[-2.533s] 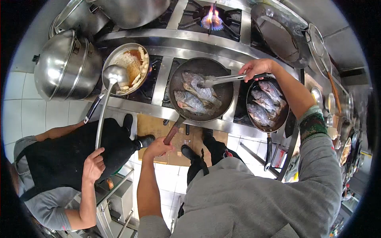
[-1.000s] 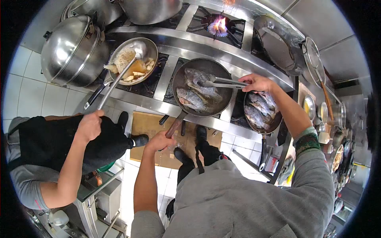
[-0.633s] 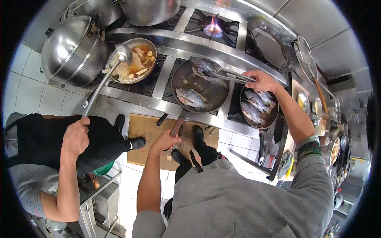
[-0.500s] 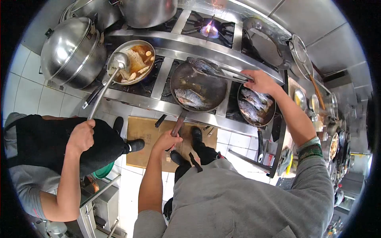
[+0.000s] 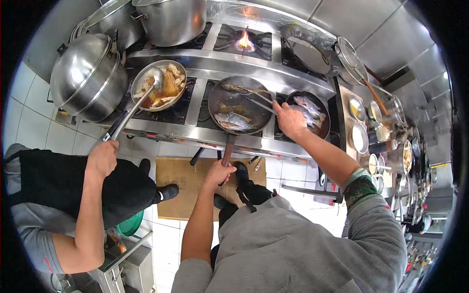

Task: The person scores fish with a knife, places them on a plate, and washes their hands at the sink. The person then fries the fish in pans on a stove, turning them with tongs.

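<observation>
- In the head view, the handle [image 5: 228, 150] of the middle pan [image 5: 260, 118] is gripped by the left hand [image 5: 220, 173], with the fingers wrapped around it; the pan sits straight ahead of that hand on the stove [image 5: 181, 132].
- The tongs [image 5: 261, 105] are gripped by the right hand [image 5: 290, 121] and pointed leftward into the same pan.
- The far fish [image 5: 238, 89] is seen ahead and to the left of the right hand, along the pan's far side, with the tips of the tongs at it; whether it is pinched cannot be told.
- The near fish [image 5: 233, 121] lies between the far fish and the left hand, silvery skin uppermost, apart from the tongs.
- More fish are held in a second pan [image 5: 321, 99] just beside the right hand, on its outer side, and are partly covered by that hand.
- Well to the left of the left hand, a ladle [image 5: 156, 78] is gripped by a co-worker's hand [image 5: 102, 157].
- The far fish is probably best supported along its body, since soft flesh could tear if only one end is pulled.
- The handle should be held firmly against any push from the tongs, and the near fish is best left unscraped.
</observation>
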A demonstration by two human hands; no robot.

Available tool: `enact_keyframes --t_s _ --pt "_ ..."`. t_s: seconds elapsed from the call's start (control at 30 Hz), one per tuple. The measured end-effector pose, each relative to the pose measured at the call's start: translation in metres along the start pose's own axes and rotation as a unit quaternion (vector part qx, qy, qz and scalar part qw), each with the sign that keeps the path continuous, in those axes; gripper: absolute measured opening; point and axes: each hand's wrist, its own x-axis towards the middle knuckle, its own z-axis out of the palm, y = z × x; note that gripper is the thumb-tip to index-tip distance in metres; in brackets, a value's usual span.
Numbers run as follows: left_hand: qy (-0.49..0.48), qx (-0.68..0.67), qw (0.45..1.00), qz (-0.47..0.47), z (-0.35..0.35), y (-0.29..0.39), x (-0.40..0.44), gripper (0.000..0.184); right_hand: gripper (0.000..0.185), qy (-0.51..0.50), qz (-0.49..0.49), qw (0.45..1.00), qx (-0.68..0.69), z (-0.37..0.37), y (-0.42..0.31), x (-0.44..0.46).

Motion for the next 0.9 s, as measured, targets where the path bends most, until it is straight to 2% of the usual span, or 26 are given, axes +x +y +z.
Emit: enact_keyframes --t_s 0.3,0.57,0.7,0.9 --pt "-0.013 -0.019 1.000 -0.004 0.000 -0.009 0.006 0.024 0.052 0.008 0.039 0.999 -0.009 0.058 -0.026 -0.018" --pt "-0.026 -0.021 0.999 -0.008 -0.003 -0.004 0.002 0.026 0.052 -0.013 0.043 0.999 0.006 0.033 -0.023 -0.040" --pt "-0.017 -0.009 1.000 -0.009 -0.003 -0.006 0.004 0.026 0.054 -0.021 0.014 1.000 -0.008 0.025 -0.012 -0.051" --pt "-0.024 -0.006 1.000 -0.013 -0.005 -0.013 0.013 0.025 0.054 -0.033 0.012 0.999 0.011 0.035 -0.010 -0.033"
